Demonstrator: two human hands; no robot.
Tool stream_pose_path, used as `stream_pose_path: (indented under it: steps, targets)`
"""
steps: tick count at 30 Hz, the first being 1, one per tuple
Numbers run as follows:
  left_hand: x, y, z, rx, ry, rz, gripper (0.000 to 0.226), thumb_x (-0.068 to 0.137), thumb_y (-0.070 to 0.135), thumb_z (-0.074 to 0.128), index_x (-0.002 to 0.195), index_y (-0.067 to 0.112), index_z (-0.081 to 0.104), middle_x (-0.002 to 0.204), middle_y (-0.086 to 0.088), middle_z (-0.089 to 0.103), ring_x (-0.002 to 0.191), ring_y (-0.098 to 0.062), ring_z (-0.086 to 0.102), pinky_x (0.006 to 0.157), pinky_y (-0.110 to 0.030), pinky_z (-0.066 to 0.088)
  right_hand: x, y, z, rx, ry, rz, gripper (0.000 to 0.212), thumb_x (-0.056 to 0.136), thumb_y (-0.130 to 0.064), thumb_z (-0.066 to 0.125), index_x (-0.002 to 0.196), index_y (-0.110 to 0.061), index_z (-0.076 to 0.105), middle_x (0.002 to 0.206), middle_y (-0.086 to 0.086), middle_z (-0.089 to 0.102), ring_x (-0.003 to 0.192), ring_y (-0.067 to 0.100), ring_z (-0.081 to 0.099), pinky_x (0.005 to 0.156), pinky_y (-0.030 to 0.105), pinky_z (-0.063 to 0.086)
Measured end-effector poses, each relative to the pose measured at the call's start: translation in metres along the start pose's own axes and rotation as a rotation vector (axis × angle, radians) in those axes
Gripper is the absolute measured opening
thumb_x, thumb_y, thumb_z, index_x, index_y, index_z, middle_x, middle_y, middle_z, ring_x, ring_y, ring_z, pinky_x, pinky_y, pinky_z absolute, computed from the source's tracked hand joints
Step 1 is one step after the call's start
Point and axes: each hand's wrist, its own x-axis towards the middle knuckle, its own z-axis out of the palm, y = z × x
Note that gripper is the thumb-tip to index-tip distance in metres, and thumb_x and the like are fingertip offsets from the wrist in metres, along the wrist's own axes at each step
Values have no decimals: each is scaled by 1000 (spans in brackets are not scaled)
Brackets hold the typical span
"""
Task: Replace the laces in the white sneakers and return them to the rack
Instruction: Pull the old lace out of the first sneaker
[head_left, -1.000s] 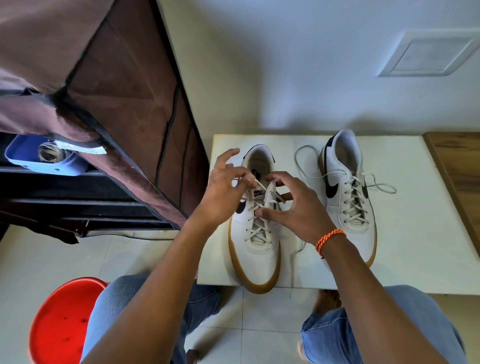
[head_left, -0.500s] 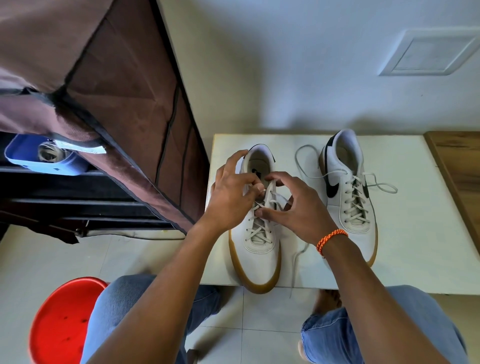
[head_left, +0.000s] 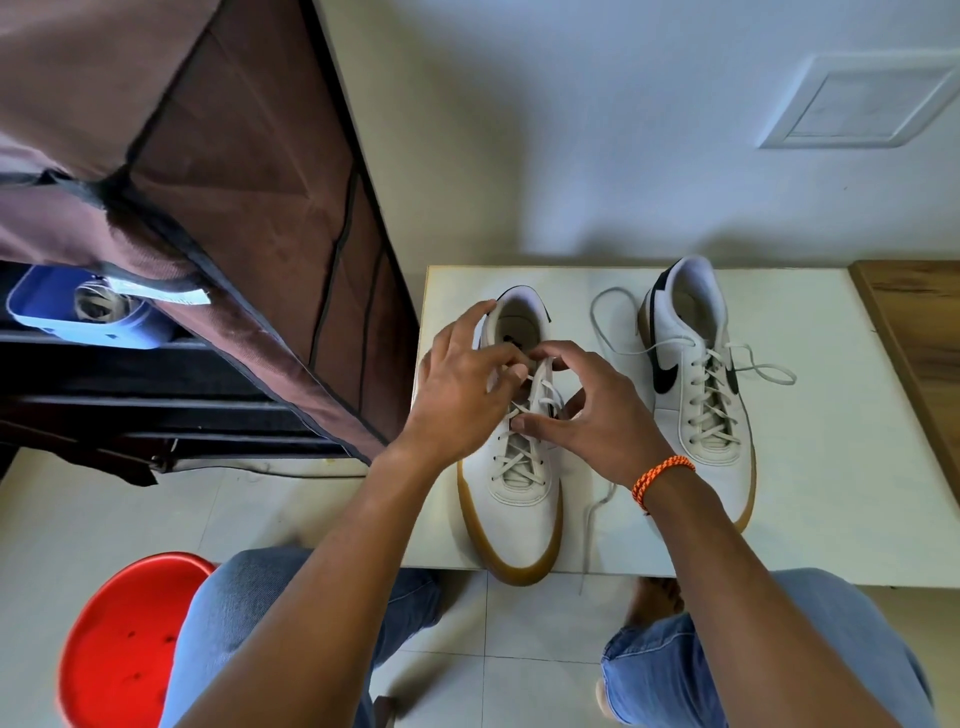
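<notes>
The near sneaker (head_left: 511, 467) sits on the white table (head_left: 831, 493), toe over the front edge, with its lace (head_left: 524, 452) crossed through most of the eyelets. The lace is thin, soft and limp, so it likely slips unless pinched close to the eyelet; the shoe looks light but stiff enough to stay put under a steadying hand. The left hand (head_left: 462, 384) curls at the top eyelets, fingertips pinching the lace, index finger stretched to the collar. The right hand (head_left: 597, 410) pinches the lace over the tongue, thumb low against the crossings. A loose lace end (head_left: 589, 530) trails off the table's front edge.

The second sneaker (head_left: 698, 384) stands right of the first, laced but untied, its ends looped on the table. The rack (head_left: 234, 218) with its brown cover stands left of the table; a red stool (head_left: 119, 644) is below it.

Since half a second ago, both hands have closed in tighter at the top eyelets; the shoes have not moved.
</notes>
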Motion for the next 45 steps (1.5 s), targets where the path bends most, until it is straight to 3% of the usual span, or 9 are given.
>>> stream_pose_path:
  steps: [5,11,13,16,20,28,35,39,45]
  targets:
    - [4,2,-4,-131,-8,-32,25,105,26,63,83,35,71,166,15,26,148,-20,29,111,-43,37,0,2,0,4,-4,4,79,69,-60,90,137,-47,52,126,-12,59,92,8,64,79,28,55]
    - [12,-2,-17,-390,53,-131,23,105,10,61,89,15,76,154,5,46,114,21,52,94,0,40,0,2,0,78,-14,6,72,70,-53,92,130,-49,54,130,-11,61,103,8,68,88,38,61]
    - [12,-8,-17,-381,103,-113,18,106,14,60,100,20,75,146,13,52,134,5,48,117,-23,39,0,2,0,77,-10,7,70,70,-51,93,129,-49,55,129,-12,61,100,7,69,88,40,61]
    - [6,-4,-12,-196,74,-37,19,106,32,56,112,37,74,162,17,38,152,-14,31,121,-47,28,1,1,1,75,-2,5,72,71,-50,93,130,-48,54,129,-12,61,100,6,69,88,37,61]
    - [-3,8,2,3,-16,23,15,106,36,59,104,35,74,173,15,14,155,-14,16,119,-46,19,0,0,1,86,-5,-3,74,71,-51,93,134,-45,54,128,-11,61,100,3,68,86,29,60]
    - [6,2,-8,-216,28,-30,29,100,29,62,75,43,65,163,20,29,146,-20,36,115,-52,39,0,-1,6,31,-16,14,73,78,-47,88,138,-49,47,130,-11,55,100,7,66,85,33,59]
    - [1,4,-7,-51,35,-8,17,106,32,57,105,37,73,166,18,29,150,-17,29,119,-56,30,-2,1,9,41,-21,31,72,83,-41,84,141,-47,42,132,-6,50,104,9,64,87,34,58]
    - [-2,8,2,-48,5,24,14,104,36,62,104,34,75,169,20,17,150,-10,20,118,-46,22,-4,-1,17,87,-62,37,72,91,-31,72,149,-43,32,142,-4,39,120,15,58,97,34,55]
    - [1,6,3,-119,-14,-5,13,102,23,63,94,23,73,166,22,19,144,-17,29,105,-41,37,-5,-5,29,81,-68,27,72,96,-25,64,153,-41,23,152,-13,25,130,21,52,101,42,57]
